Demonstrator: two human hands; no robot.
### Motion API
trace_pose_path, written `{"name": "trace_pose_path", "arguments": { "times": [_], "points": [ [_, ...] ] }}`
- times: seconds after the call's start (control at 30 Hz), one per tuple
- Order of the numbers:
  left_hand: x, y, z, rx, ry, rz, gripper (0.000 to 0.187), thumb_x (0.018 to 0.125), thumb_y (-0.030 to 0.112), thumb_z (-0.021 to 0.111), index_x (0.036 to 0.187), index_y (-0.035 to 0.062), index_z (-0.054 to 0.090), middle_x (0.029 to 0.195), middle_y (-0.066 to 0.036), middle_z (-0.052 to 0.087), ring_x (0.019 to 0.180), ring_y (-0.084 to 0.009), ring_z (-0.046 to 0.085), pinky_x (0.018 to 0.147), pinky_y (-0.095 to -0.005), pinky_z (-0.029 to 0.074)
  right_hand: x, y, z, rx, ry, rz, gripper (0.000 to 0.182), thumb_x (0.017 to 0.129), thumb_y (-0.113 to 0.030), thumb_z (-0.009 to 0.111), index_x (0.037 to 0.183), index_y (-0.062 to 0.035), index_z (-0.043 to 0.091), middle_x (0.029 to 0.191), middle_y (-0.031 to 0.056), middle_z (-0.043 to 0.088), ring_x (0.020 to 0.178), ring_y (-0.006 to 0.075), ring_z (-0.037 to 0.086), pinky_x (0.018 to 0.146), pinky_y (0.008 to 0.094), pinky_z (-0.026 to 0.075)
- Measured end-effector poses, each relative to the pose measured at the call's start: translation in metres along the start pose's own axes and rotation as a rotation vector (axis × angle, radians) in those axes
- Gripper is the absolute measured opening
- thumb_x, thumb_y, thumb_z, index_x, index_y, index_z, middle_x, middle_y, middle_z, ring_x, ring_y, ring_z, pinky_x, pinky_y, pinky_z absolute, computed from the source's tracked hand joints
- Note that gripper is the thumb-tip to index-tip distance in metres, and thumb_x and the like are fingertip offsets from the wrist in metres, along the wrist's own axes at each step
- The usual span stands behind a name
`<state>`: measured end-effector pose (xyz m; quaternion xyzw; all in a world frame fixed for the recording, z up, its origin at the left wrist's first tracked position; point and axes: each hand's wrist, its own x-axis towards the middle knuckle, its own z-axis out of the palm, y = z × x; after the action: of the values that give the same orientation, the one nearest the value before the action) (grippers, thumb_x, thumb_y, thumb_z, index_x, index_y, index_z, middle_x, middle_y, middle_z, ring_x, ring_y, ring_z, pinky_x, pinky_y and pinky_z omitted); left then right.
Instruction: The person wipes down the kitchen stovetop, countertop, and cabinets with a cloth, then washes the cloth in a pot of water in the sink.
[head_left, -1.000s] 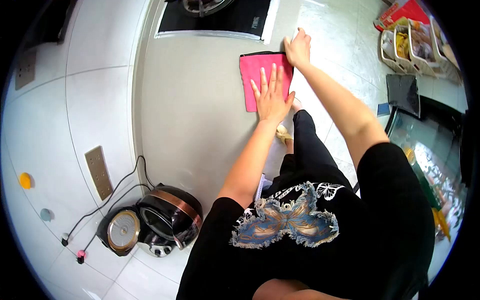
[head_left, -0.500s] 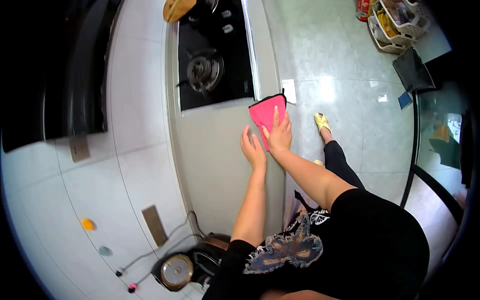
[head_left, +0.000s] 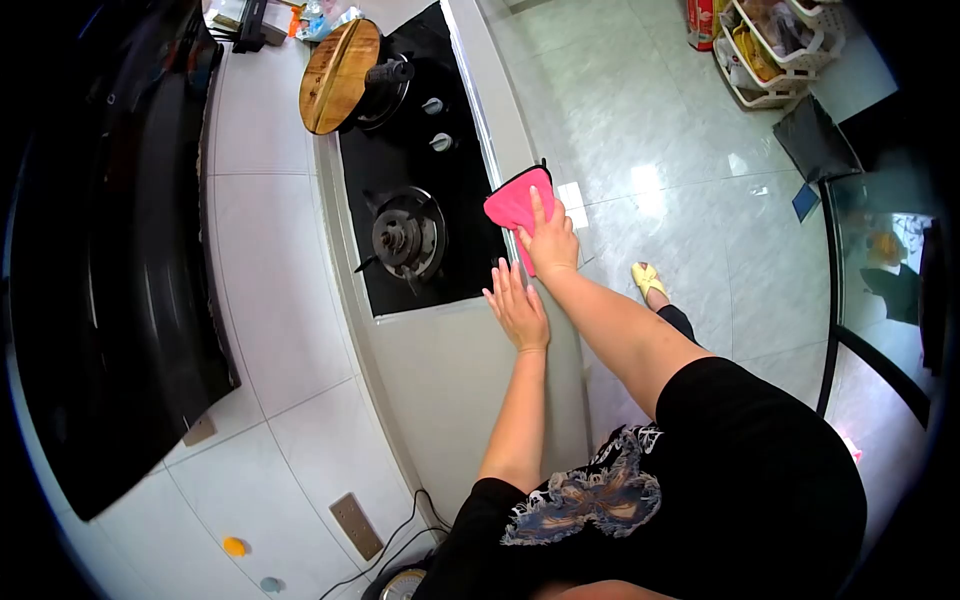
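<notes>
A pink cleaning cloth (head_left: 515,203) with black edging lies over the front strip of the counter, beside the gas stove (head_left: 470,255). My right hand (head_left: 552,243) holds it from above, its fingers over the fabric and the thumb at the near side. Just left of and below it, my left hand (head_left: 520,312) has its fingers stretched out at the stove's near right corner, with nothing in it. Part of the cloth is hidden under my right hand.
A burner (head_left: 408,238) stands on the stove's near half. Farther along, a round wooden lid (head_left: 340,78) rests over the other burner. A black range hood (head_left: 120,270) juts out at the left. White baskets (head_left: 770,60) stand on the floor at upper right.
My right hand and the cloth have moved forward along the counter edge beside the stove. My left hand has also come forward to the stove's corner. The view has shifted toward the far burner.
</notes>
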<state>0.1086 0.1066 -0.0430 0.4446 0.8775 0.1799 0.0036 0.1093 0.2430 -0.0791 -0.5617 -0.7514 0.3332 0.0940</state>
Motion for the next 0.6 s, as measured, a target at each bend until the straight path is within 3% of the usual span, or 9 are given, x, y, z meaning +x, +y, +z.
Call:
{"name": "trace_pose_path", "arguments": {
  "times": [0.1,0.37,0.43,0.6],
  "points": [
    [0.011,-0.012,0.011,0.131,-0.089,0.031,0.058,0.101,0.02,0.05,0.157,0.0089,0.042,0.166,-0.013,0.036,0.155,-0.0342,0.03,0.126,-0.0582,0.012,0.029,-0.01,-0.004,-0.035,0.02,-0.007,0.087,0.092,-0.046,0.07,0.164,-0.032,0.023,0.145,0.0182,0.045,0.114,0.0386,0.06,0.086,0.0471,0.059],
    [0.017,-0.012,0.009,0.047,-0.162,-0.031,0.066,0.098,0.021,0.054,0.16,0.013,0.037,0.167,-0.007,0.035,0.156,-0.029,0.028,0.127,-0.0542,0.015,0.082,-0.025,-0.001,-0.11,0.055,-0.042,0.085,0.094,-0.047,0.067,0.164,-0.0284,0.023,0.142,0.0205,0.045,0.114,0.041,0.06,0.086,0.048,0.059],
    [0.015,-0.008,0.005,0.1,-0.233,-0.027,0.067,0.097,0.025,0.055,0.161,0.0157,0.037,0.167,-0.005,0.035,0.155,-0.0285,0.03,0.127,-0.0543,0.018,0.087,-0.023,0.003,-0.194,0.056,-0.007,0.088,0.093,-0.051,0.067,0.165,-0.0285,0.023,0.144,0.0182,0.045,0.114,0.037,0.059,0.083,0.0455,0.059],
    [0.018,-0.011,0.01,0.089,-0.204,-0.021,0.066,0.097,0.026,0.055,0.16,0.0189,0.039,0.167,-0.005,0.035,0.154,-0.0291,0.032,0.126,-0.0538,0.02,0.092,-0.025,0.001,-0.19,0.091,-0.033,0.087,0.094,-0.051,0.066,0.165,-0.0289,0.022,0.141,0.0177,0.045,0.114,0.0381,0.059,0.086,0.0466,0.058]
  ]
}}
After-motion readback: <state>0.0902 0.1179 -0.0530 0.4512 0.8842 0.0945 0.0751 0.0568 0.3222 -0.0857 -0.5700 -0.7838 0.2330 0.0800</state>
